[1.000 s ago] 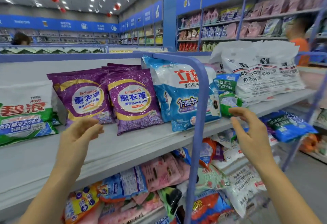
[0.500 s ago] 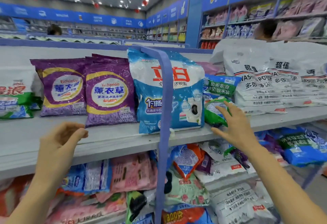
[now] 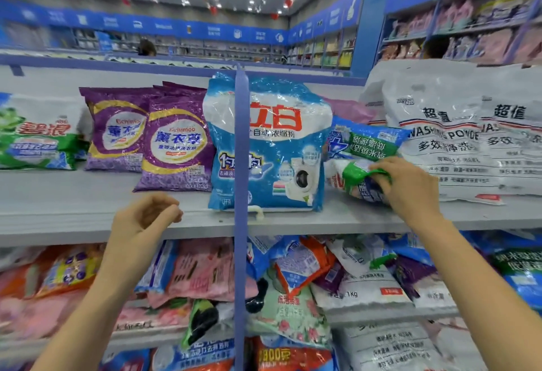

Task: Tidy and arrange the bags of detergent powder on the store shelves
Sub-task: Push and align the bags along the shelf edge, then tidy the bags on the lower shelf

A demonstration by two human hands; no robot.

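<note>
Your R grip [image 3: 407, 186] pinched the green-white bag [image 3: 356, 178], its right end hidden behind it; L grip [image 3: 146, 218] hung loosely curled, empty.

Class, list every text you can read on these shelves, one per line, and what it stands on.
"立白": large blue bag.
"Eichimoo": front purple bag.
"碧浪": green-white bag.
"超值": big white bag.
"1kg": white bag, lower shelf.
Small green bag in right hand, other small print: too blurred.
</note>
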